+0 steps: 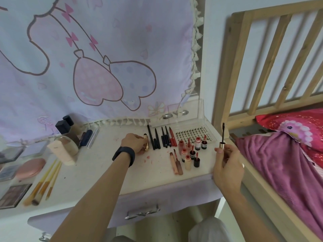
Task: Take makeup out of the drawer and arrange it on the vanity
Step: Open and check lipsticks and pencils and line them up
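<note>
Lying on the left of the white vanity (97, 168) are yellow brushes (47, 182). Next, the left hand (135, 143) grips a gold tube (146, 144) on the tabletop, beside black pencils (157, 139). The right hand (227, 165) pinches a mascara wand (222, 137) upright over the right edge.

Ahead of you: lilac cartoon-print cloth (104, 41) hanging flat, white tassel trim (197, 48) down its right edge | To your right: slatted wooden bed rail (262, 67), upright, pale wall (215, 7) behind | On the bed: red-pink pillow (300, 123); purple blanket (279, 172) touching it, rumpled.
</note>
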